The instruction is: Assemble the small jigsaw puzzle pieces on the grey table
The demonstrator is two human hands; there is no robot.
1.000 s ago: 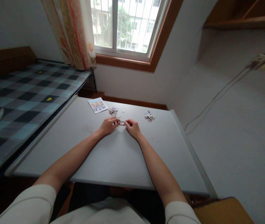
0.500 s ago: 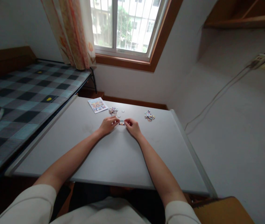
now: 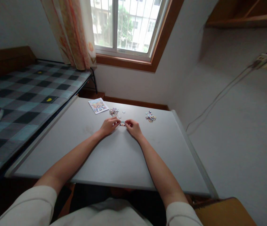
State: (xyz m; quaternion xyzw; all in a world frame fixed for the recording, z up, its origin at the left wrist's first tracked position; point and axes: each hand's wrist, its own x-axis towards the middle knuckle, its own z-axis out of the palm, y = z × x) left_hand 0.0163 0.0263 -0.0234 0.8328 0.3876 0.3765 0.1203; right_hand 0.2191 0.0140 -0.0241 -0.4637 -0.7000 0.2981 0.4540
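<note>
A small strip of jigsaw puzzle pieces (image 3: pixel 122 123) sits between my two hands, over the middle of the white table (image 3: pixel 114 157). My left hand (image 3: pixel 110 125) pinches its left end with fingers bent. From the other side, the fingertips of my right hand (image 3: pixel 133 126) close on its right end. Just beyond my left hand lies a pile of loose puzzle pieces (image 3: pixel 114 112), with a single piece (image 3: pixel 124 112) beside it. Another pile of puzzle pieces (image 3: pixel 150 117) is to the right, beyond my right hand.
A printed picture card (image 3: pixel 98 106) lies at the table's far left. A bed with a checked cover (image 3: pixel 41 84) runs along the left side. A wooden chair (image 3: pixel 225 213) stands at the lower right, and a cable (image 3: pixel 215 99) hangs on the right wall.
</note>
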